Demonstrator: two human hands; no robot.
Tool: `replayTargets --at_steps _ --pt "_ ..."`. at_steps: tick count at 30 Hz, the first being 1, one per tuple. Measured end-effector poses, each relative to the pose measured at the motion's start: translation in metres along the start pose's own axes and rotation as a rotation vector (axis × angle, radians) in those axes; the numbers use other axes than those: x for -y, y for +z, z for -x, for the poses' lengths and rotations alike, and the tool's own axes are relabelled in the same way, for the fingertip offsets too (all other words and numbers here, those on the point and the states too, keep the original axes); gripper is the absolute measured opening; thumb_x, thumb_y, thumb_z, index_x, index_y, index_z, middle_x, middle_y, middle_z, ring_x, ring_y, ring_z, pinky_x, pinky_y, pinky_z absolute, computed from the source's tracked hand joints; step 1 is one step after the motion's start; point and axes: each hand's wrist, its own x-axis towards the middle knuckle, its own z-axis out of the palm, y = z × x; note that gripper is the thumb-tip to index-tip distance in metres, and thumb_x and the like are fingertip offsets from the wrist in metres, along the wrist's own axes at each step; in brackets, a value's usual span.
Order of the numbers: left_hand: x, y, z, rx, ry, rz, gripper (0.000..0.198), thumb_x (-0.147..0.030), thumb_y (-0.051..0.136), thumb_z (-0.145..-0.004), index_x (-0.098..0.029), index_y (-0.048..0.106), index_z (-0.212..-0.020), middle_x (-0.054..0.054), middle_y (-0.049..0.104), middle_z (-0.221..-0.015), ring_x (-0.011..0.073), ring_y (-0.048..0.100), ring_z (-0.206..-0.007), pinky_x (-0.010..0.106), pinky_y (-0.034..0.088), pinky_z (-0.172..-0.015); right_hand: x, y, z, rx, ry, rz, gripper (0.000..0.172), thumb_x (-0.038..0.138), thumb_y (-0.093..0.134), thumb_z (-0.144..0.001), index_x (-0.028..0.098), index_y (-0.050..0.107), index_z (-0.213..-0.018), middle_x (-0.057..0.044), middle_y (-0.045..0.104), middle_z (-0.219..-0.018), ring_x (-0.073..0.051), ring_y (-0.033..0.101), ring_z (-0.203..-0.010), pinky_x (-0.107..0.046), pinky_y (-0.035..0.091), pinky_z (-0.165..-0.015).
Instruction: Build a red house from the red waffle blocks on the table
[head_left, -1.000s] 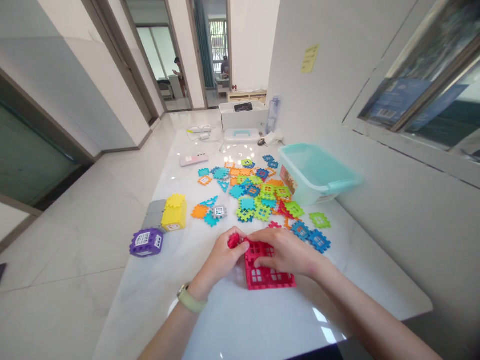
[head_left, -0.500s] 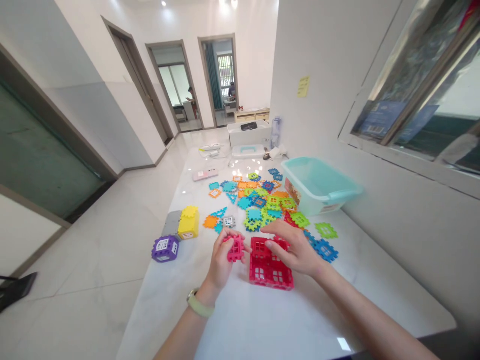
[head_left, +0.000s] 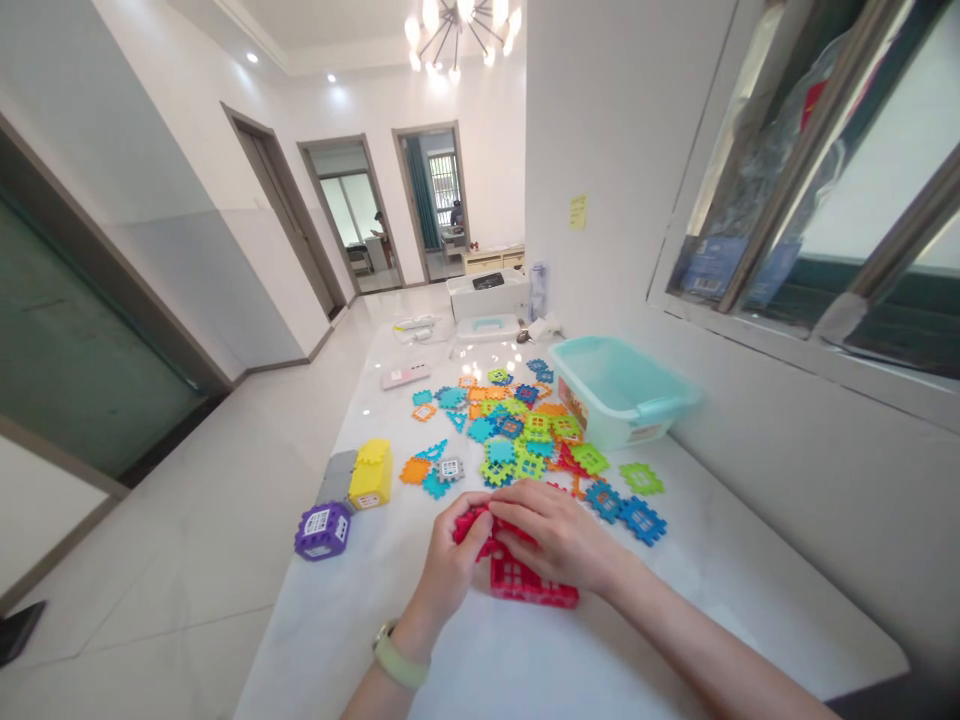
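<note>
A red block structure (head_left: 534, 586) made of windowed square pieces stands on the white table (head_left: 540, 660) in front of me. My left hand (head_left: 450, 565) is closed on a pink-red square piece (head_left: 471, 524) and presses it against the structure's left side. From the right, my right hand (head_left: 559, 540) lies over the top of the structure, its fingers curled on it. A green watch band (head_left: 397, 660) is on my left wrist.
Several loose coloured pieces (head_left: 517, 430) are scattered beyond my hands. A teal bin (head_left: 619, 390) stands at the wall on the right. Purple (head_left: 322, 530), yellow (head_left: 371, 472) and grey (head_left: 339, 472) cubes sit at the left edge. White boxes (head_left: 487, 295) lie at the far end.
The left hand brought the pink-red piece from a gap beside the structure up against it. The right hand came down over the structure's top. The view tilted upward.
</note>
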Motion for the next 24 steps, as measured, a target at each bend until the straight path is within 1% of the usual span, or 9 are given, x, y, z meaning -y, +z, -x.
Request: replayTargets --at_steps 3,6,8,10,13,14,18,21,24 --pt "0.002 0.000 0.000 -0.040 0.002 -0.017 0.034 -0.044 0.060 -0.089 -0.018 0.059 -0.111 0.008 0.067 -0.105 0.0214 0.063 -0.099 0.030 0.051 -0.086 -0.002 -0.002 0.002 0.065 0.031 -0.033 0.035 0.031 0.061 -0.089 0.021 0.059 -0.123 -0.014 0.062 -0.125 -0.026 0.060 -0.109 -0.041 0.053 -0.089" --pt "0.005 0.000 0.001 -0.055 -0.032 -0.006 0.040 -0.046 0.061 -0.088 -0.020 0.053 -0.117 0.008 0.066 -0.105 0.0197 0.065 -0.089 0.029 0.052 -0.078 -0.002 -0.002 0.002 0.062 0.058 -0.067 0.037 0.026 0.062 -0.086 0.020 0.059 -0.123 -0.013 0.063 -0.120 -0.026 0.059 -0.109 -0.041 0.052 -0.090" --pt "0.003 -0.001 0.001 -0.043 -0.019 -0.037 0.038 -0.046 0.060 -0.089 -0.020 0.054 -0.116 0.008 0.065 -0.106 0.0203 0.064 -0.092 0.029 0.051 -0.080 -0.003 -0.002 0.002 0.055 0.070 -0.097 0.036 0.022 0.062 -0.084 0.021 0.060 -0.121 -0.012 0.064 -0.116 -0.025 0.060 -0.107 -0.040 0.053 -0.089" --pt "-0.001 -0.005 0.000 -0.039 0.044 -0.102 0.033 -0.044 0.057 -0.091 -0.019 0.056 -0.114 0.008 0.065 -0.106 0.0214 0.062 -0.097 0.030 0.049 -0.084 -0.008 -0.008 0.004 0.036 0.093 -0.109 0.038 0.023 0.064 -0.083 0.021 0.060 -0.121 -0.012 0.064 -0.115 -0.025 0.061 -0.107 -0.040 0.053 -0.089" --pt "-0.006 -0.017 -0.003 -0.030 0.183 -0.318 0.026 -0.038 0.047 -0.095 -0.019 0.059 -0.108 0.008 0.062 -0.102 0.0217 0.060 -0.097 0.032 0.046 -0.086 -0.023 -0.026 0.008 -0.044 0.221 -0.063 0.038 0.028 0.065 -0.084 0.022 0.060 -0.121 -0.012 0.065 -0.115 -0.026 0.061 -0.107 -0.042 0.052 -0.092" --pt "-0.006 -0.023 -0.005 0.005 0.216 -0.433 0.024 -0.035 0.044 -0.096 -0.019 0.061 -0.103 0.008 0.061 -0.102 0.0223 0.058 -0.098 0.034 0.045 -0.088 -0.029 -0.032 0.010 -0.077 0.277 -0.037 0.037 0.030 0.065 -0.084 0.022 0.061 -0.119 -0.012 0.065 -0.114 -0.026 0.062 -0.106 -0.042 0.052 -0.091" --pt "0.008 -0.043 -0.006 0.158 0.107 -0.864 0.020 -0.024 0.047 -0.092 -0.019 0.063 -0.101 0.008 0.060 -0.103 0.0249 0.056 -0.100 0.039 0.043 -0.090 -0.049 -0.047 0.015 -0.168 0.417 0.018 0.031 0.033 0.065 -0.085 0.020 0.064 -0.112 -0.011 0.067 -0.110 -0.026 0.064 -0.101 -0.041 0.052 -0.088" --pt "0.017 -0.047 -0.004 0.207 0.075 -1.000 0.020 -0.024 0.052 -0.089 -0.021 0.065 -0.103 0.008 0.061 -0.107 0.0271 0.054 -0.105 0.042 0.042 -0.092 -0.054 -0.048 0.017 -0.137 0.425 0.007 0.031 0.035 0.064 -0.085 0.020 0.064 -0.112 -0.011 0.067 -0.112 -0.026 0.064 -0.102 -0.041 0.051 -0.089" --pt "0.010 -0.038 -0.007 0.106 0.133 -0.948 0.026 -0.030 0.052 -0.091 -0.022 0.062 -0.114 0.009 0.058 -0.120 0.0285 0.049 -0.117 0.047 0.037 -0.101 -0.052 -0.048 0.016 -0.017 0.419 -0.009 0.029 0.033 0.065 -0.083 0.019 0.066 -0.109 -0.010 0.069 -0.104 -0.025 0.065 -0.094 -0.039 0.051 -0.085"
